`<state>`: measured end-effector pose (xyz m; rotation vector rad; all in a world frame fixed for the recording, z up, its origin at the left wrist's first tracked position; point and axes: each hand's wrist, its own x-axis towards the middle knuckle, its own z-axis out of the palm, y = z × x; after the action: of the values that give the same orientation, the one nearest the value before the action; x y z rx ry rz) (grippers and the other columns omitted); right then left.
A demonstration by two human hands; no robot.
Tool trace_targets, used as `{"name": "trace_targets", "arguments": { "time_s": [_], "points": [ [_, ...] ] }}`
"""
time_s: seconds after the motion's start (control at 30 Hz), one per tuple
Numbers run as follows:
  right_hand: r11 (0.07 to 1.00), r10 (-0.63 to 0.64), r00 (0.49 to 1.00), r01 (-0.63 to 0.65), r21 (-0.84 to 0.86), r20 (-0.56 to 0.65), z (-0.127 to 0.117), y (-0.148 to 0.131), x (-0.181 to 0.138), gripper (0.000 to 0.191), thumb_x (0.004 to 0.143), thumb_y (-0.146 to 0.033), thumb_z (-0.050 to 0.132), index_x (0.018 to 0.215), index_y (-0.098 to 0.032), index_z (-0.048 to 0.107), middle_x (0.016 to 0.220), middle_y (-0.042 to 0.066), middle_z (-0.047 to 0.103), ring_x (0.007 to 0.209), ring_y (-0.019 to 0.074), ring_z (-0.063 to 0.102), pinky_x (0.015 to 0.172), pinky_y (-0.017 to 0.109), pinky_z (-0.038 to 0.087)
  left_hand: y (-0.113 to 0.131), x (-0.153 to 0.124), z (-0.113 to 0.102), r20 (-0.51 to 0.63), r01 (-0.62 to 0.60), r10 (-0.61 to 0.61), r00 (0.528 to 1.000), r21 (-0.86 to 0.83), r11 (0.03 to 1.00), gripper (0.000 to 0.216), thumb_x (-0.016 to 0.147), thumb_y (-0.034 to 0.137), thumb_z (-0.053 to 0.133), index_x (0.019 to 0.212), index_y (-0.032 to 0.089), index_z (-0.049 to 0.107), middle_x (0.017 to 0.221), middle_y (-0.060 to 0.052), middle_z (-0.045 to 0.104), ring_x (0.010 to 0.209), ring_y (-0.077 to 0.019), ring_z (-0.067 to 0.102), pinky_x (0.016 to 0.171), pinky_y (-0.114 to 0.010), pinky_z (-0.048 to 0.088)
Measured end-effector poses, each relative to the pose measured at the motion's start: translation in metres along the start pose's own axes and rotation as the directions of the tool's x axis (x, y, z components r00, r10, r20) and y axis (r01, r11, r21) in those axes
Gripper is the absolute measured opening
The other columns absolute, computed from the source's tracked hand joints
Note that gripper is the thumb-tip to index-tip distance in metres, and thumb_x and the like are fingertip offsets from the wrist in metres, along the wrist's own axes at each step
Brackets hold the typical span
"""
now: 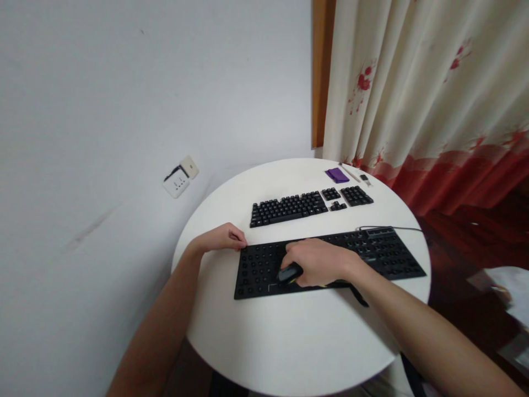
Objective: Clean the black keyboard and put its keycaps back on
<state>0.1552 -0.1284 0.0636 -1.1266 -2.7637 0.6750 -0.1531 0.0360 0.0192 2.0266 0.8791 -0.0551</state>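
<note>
A black keyboard base without its keycaps lies across the white round table, its bare switches showing. At its far left corner, my left hand is closed, thumb and fingers pinched on the edge. Over the left-middle of the base, my right hand is wrapped round a black brush. The brush's head is low over the switches and a little blurred; its dark handle end sticks out below my wrist. Behind the base, the removed black keycaps are laid out in keyboard order, in separate blocks.
A purple cloth, a thin pale stick-like tool and a small dark-and-clear item lie at the back right of the table. A cable runs off the right edge. A wall with sockets borders the left.
</note>
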Motion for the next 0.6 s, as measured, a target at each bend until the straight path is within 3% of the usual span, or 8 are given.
{"name": "trace_targets", "arguments": {
  "time_s": [0.1, 0.17, 0.27, 0.33, 0.53, 0.6],
  "points": [
    [0.990, -0.107, 0.987, 0.094, 0.107, 0.122, -0.0010, -0.0025, -0.0011, 0.024, 0.074, -0.019, 0.063, 0.094, -0.024, 0.075, 0.079, -0.001, 0.066, 0.068, 0.0134, 0.057, 0.062, 0.024, 0.035, -0.0015, -0.0002, -0.0002, 0.001, -0.008, 0.008, 1.000, -0.001, 1.000, 0.031, 0.081, 0.045, 0.073, 0.078, 0.014, 0.076, 0.072, -0.005, 0.070, 0.067, -0.0142, 0.060, 0.065, -0.022, 0.046],
    [0.993, -0.084, 0.995, 0.080, 0.086, 0.049, -0.0017, -0.0029, 0.0002, 0.026, 0.076, -0.022, 0.064, 0.100, -0.024, 0.074, 0.086, 0.001, 0.068, 0.073, 0.0150, 0.059, 0.064, 0.025, 0.037, -0.0022, -0.0001, -0.0005, 0.004, -0.013, 0.013, 1.000, -0.001, 1.000, 0.031, 0.081, 0.044, 0.073, 0.079, 0.014, 0.077, 0.072, -0.005, 0.071, 0.068, -0.0145, 0.061, 0.065, -0.022, 0.046],
    [0.998, 0.063, 0.988, -0.066, -0.014, -0.141, -0.0010, -0.0012, 0.0034, 0.034, 0.078, -0.022, 0.063, 0.111, -0.022, 0.072, 0.102, 0.007, 0.069, 0.086, 0.0205, 0.062, 0.069, 0.028, 0.040, -0.0032, 0.0004, -0.0009, 0.005, -0.014, 0.014, 1.000, -0.001, 1.000, 0.029, 0.081, 0.043, 0.073, 0.079, 0.014, 0.077, 0.074, -0.005, 0.071, 0.068, -0.0144, 0.061, 0.066, -0.023, 0.047],
    [0.992, 0.113, 0.978, -0.122, -0.041, -0.173, 0.0000, 0.0002, 0.0044, 0.036, 0.078, -0.020, 0.062, 0.112, -0.021, 0.072, 0.105, 0.010, 0.068, 0.088, 0.0223, 0.062, 0.071, 0.030, 0.040, -0.0043, 0.0007, -0.0010, 0.007, -0.019, 0.019, 1.000, -0.006, 1.000, 0.029, 0.081, 0.043, 0.073, 0.080, 0.015, 0.077, 0.074, -0.005, 0.071, 0.068, -0.0141, 0.061, 0.066, -0.022, 0.047],
    [0.996, -0.047, 0.998, 0.044, 0.074, 0.044, -0.0021, -0.0003, 0.0004, 0.023, 0.075, -0.019, 0.067, 0.096, -0.025, 0.076, 0.084, 0.000, 0.068, 0.072, 0.0155, 0.059, 0.063, 0.025, 0.036, -0.0065, 0.0002, -0.0010, 0.002, -0.028, 0.028, 1.000, -0.009, 1.000, 0.030, 0.082, 0.045, 0.072, 0.080, 0.015, 0.077, 0.073, -0.004, 0.071, 0.067, -0.0140, 0.061, 0.065, -0.022, 0.047],
    [0.996, -0.039, 0.999, 0.038, 0.084, 0.011, -0.0035, 0.0006, 0.0000, 0.027, 0.076, -0.021, 0.068, 0.102, -0.026, 0.075, 0.088, 0.001, 0.068, 0.076, 0.0161, 0.060, 0.065, 0.025, 0.037, -0.0046, -0.0003, -0.0008, 0.003, -0.027, 0.027, 1.000, -0.009, 1.000, 0.031, 0.081, 0.045, 0.072, 0.081, 0.015, 0.077, 0.074, -0.005, 0.071, 0.068, -0.0142, 0.061, 0.065, -0.022, 0.047]
  ]
}}
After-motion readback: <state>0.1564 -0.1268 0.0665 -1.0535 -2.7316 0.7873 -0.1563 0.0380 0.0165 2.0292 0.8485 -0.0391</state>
